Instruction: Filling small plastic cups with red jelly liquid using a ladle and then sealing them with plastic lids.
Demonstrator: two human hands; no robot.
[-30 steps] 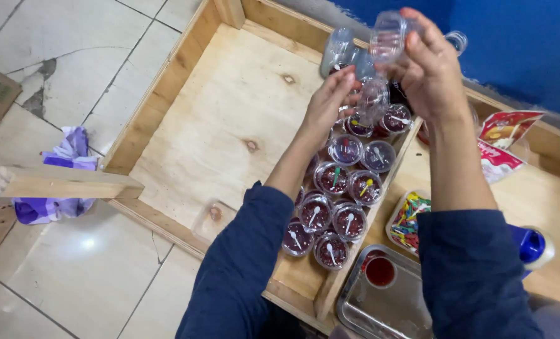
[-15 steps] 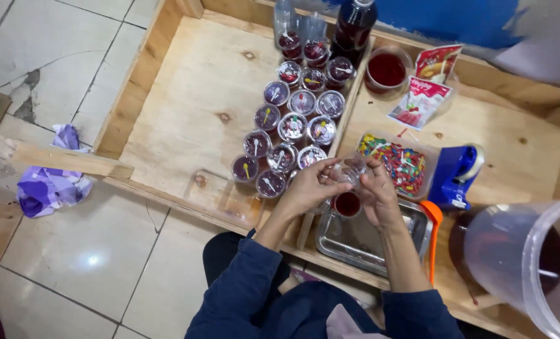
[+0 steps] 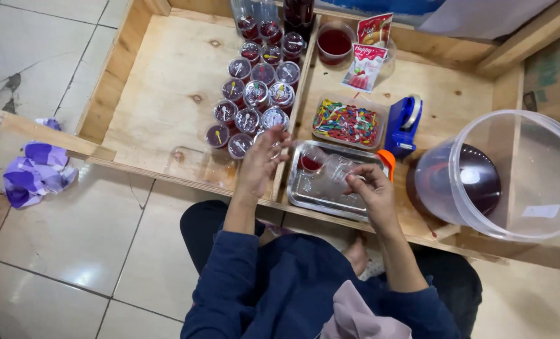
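Observation:
My right hand holds an empty clear plastic cup tilted over a metal tray. A small cup of red liquid stands in the tray's far left corner. My left hand hovers with fingers spread over the wooden divider, right beside the nearest of several lidded cups of dark red jelly, which stand in rows in the plywood box. I see nothing gripped in the left hand.
A large clear bucket of dark red liquid stands at right. Behind the tray are a box of colourful small spoons, a blue tape dispenser, sachets and a red-filled cup. Purple cloth lies on the floor.
My hands came down from the far cups to the tray. In the last half second they parted: the left moved left over the lidded cups, the right kept the clear cup.

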